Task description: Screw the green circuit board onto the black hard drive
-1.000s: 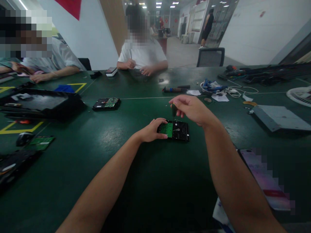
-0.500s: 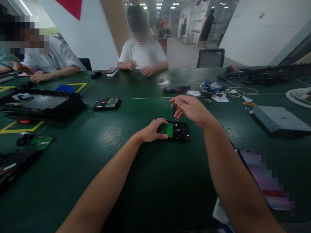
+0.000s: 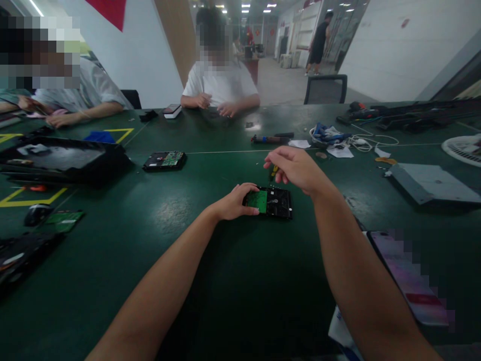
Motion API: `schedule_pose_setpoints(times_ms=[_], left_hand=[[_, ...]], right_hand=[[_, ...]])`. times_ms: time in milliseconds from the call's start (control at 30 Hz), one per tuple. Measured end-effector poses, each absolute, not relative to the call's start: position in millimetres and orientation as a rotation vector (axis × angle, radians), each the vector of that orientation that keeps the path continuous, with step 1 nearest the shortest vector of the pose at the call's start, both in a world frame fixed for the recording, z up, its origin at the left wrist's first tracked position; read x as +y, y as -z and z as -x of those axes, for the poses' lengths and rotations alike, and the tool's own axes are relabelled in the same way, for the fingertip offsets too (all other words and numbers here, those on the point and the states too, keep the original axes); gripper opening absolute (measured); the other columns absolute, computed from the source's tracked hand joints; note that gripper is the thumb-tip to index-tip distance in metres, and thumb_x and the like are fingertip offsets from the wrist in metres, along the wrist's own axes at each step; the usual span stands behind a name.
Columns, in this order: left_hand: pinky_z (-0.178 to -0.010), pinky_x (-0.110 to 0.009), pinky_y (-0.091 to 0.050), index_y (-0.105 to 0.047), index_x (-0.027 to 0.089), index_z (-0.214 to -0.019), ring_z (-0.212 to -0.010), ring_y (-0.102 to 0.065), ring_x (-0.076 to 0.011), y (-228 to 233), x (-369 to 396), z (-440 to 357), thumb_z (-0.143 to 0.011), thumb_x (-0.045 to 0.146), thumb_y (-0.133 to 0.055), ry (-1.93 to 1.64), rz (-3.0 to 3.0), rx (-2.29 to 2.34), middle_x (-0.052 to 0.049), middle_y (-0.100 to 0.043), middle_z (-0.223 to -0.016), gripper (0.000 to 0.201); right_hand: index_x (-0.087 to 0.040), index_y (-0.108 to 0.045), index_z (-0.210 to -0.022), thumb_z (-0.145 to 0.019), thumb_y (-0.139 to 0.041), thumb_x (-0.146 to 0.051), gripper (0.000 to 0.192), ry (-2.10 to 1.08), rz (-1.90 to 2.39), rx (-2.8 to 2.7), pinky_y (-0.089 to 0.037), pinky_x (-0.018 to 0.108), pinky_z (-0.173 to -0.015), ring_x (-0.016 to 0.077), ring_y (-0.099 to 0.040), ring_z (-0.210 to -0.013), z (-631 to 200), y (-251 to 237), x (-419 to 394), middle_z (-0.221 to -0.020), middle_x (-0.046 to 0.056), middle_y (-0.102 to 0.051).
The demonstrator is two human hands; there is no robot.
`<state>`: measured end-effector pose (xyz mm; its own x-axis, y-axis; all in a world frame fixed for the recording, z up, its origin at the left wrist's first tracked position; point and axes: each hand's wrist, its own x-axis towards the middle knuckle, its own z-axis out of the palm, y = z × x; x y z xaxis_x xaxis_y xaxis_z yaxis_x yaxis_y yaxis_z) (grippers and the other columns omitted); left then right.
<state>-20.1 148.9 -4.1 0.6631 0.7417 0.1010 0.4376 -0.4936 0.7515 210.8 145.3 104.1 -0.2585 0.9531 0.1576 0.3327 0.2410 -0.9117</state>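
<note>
Left hand (image 3: 235, 201) rests palm down on the near-left edge of a black hard drive (image 3: 276, 203), fingers curled over its green circuit board (image 3: 257, 200) and pressing it flat against the dark green table (image 3: 210, 281). That forearm stretches straight out from the lower left. Right hand (image 3: 295, 168) hovers just above the drive's far edge, wrist bent downward, fingers pinched around a small tool with a yellow-and-black handle (image 3: 273, 172) that points down toward the drive; its tip is too small to make out. The right forearm comes in from the lower right.

Beyond the drive lie a second hard drive (image 3: 165, 160) to the left, and a screwdriver (image 3: 267, 139) and a tangle of white cables (image 3: 361, 141) farther back. A grey metal plate (image 3: 432, 183) sits at right, and a phone (image 3: 406, 276) lies beside the right arm. Across the table, two seated people (image 3: 220, 85) work with their own hands.
</note>
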Motion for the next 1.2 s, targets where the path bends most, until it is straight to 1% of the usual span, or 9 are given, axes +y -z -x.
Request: schedule_pose_setpoints(times_ms=[100,200,367,467,567,700,900,1067,1200], left_hand=[[-0.119,-0.057,-0.032,-0.053,0.026,-0.142,-0.141,-0.047,-0.0353,5.5,150.0,20.1,-0.078,0.046,-0.081,-0.539,-2.159,0.908,-0.014,-0.049,-0.153,0.072],[-0.118,-0.057,-0.034,-0.053,0.026,-0.141,-0.138,-0.048,-0.0348,6.2,150.4,20.1,-0.078,0.046,-0.081,-0.542,-2.168,0.904,-0.013,-0.050,-0.152,0.072],[-0.118,-0.058,-0.033,-0.053,0.025,-0.142,-0.138,-0.048,-0.0351,4.2,149.1,20.2,-0.079,0.045,-0.081,-0.537,-2.167,0.909,-0.014,-0.050,-0.152,0.071],[-0.120,-0.060,-0.029,-0.053,0.025,-0.141,-0.140,-0.047,-0.0362,2.8,148.2,19.8,-0.079,0.045,-0.080,-0.529,-2.146,0.919,-0.015,-0.049,-0.154,0.071],[-0.120,-0.061,-0.028,-0.053,0.025,-0.142,-0.141,-0.047,-0.0366,3.0,148.3,19.3,-0.079,0.045,-0.080,-0.529,-2.140,0.917,-0.015,-0.049,-0.154,0.071],[-0.121,-0.062,-0.027,-0.054,0.027,-0.142,-0.141,-0.046,-0.0363,3.5,148.6,19.3,-0.078,0.044,-0.081,-0.546,-2.150,0.909,-0.014,-0.050,-0.153,0.071],[-0.122,-0.060,-0.027,-0.053,0.026,-0.141,-0.142,-0.046,-0.0355,1.8,147.4,19.4,-0.079,0.045,-0.081,-0.537,-2.161,0.920,-0.013,-0.050,-0.153,0.071],[-0.123,-0.060,-0.026,-0.052,0.026,-0.142,-0.142,-0.046,-0.0351,4.7,148.4,19.1,-0.078,0.045,-0.081,-0.546,-2.153,0.920,-0.014,-0.050,-0.153,0.072],[-0.123,-0.059,-0.026,-0.052,0.027,-0.142,-0.143,-0.045,-0.0346,6.7,149.5,19.4,-0.079,0.045,-0.081,-0.539,-2.162,0.911,-0.013,-0.049,-0.154,0.072]], right_hand=[[-0.020,-0.068,-0.104,-0.103,-0.054,-0.045,0.028,-1.084,1.134,-1.729,-0.050,0.028,-0.053,0.0133,-0.065,-0.063,-210.1,-103.0,144.9,-0.102,0.009,-0.073],[-0.022,-0.068,-0.113,-0.104,-0.053,-0.044,0.028,-1.101,1.109,-1.739,-0.052,0.030,-0.057,0.0152,-0.065,-0.064,-210.9,-102.5,144.8,-0.087,0.006,-0.070],[-0.020,-0.068,-0.092,-0.093,-0.069,-0.045,0.025,-0.845,1.214,-1.781,-0.045,0.029,-0.055,0.0142,-0.059,-0.065,-211.3,-103.4,146.3,-0.080,0.004,-0.068],[-0.020,-0.065,-0.086,-0.089,-0.071,-0.038,0.020,-0.765,1.319,-1.689,-0.044,0.030,-0.053,0.0136,-0.059,-0.059,-210.6,-101.1,148.7,-0.080,0.005,-0.070],[-0.020,-0.065,-0.088,-0.094,-0.064,-0.037,0.018,-0.807,1.284,-1.674,-0.040,0.030,-0.048,0.0104,-0.056,-0.051,-209.7,-98.5,149.7,-0.090,0.006,-0.074],[-0.021,-0.068,-0.097,-0.101,-0.056,-0.049,0.031,-0.953,1.172,-1.737,-0.044,0.028,-0.047,0.0109,-0.061,-0.056,-208.3,-99.0,148.1,-0.103,0.008,-0.075],[-0.022,-0.069,-0.113,-0.103,-0.054,-0.049,0.033,-1.046,1.136,-1.747,-0.051,0.030,-0.055,0.0156,-0.065,-0.063,-208.8,-99.1,147.6,-0.080,0.005,-0.068],[-0.023,-0.072,-0.109,-0.101,-0.057,-0.051,0.033,-0.938,1.162,-1.797,-0.044,0.029,-0.053,0.0153,-0.059,-0.062,-211.2,-98.8,147.4,-0.077,0.004,-0.066],[-0.022,-0.072,-0.096,-0.097,-0.063,-0.051,0.030,-0.844,1.238,-1.766,-0.040,0.029,-0.054,0.0147,-0.055,-0.065,-211.1,-101.0,147.5,-0.078,0.004,-0.065]])
